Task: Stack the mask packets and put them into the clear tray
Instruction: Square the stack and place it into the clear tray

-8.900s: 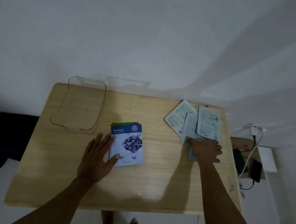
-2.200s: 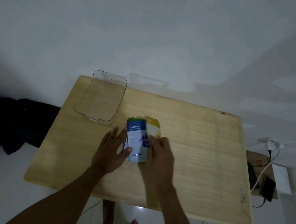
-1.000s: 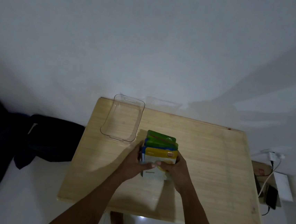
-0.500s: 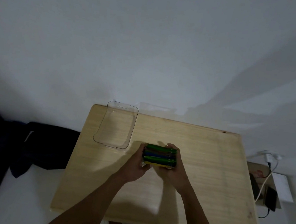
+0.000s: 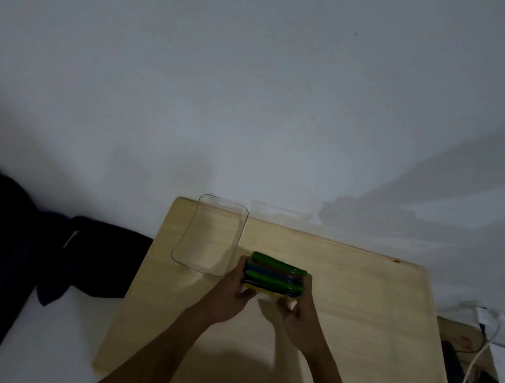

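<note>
A: Hands?
B: Both forearms reach in from the bottom edge and converge mid-worktop (image 5: 357, 309). Left hand (image 5: 229, 294) clamps the left end of the mask packets (image 5: 275, 278), fingers curled over the top edge, thumb on the near face. Right hand (image 5: 302, 316) grips the right end the same way.
A: Packets flat?
B: No, stood on edge as one bunch, edges facing the camera: green, blue, green, yellow nearest. Can't tell whether the bottom touches the wood.
A: Clear tray (image 5: 209, 239)?
B: Back-left corner of the worktop, nothing in it. Its near right corner sits just beside the left hand's fingers.
A: Other stuff?
B: Dark cloth (image 5: 54, 255) on the floor at left, white cable (image 5: 475, 361) and dark devices at right.
</note>
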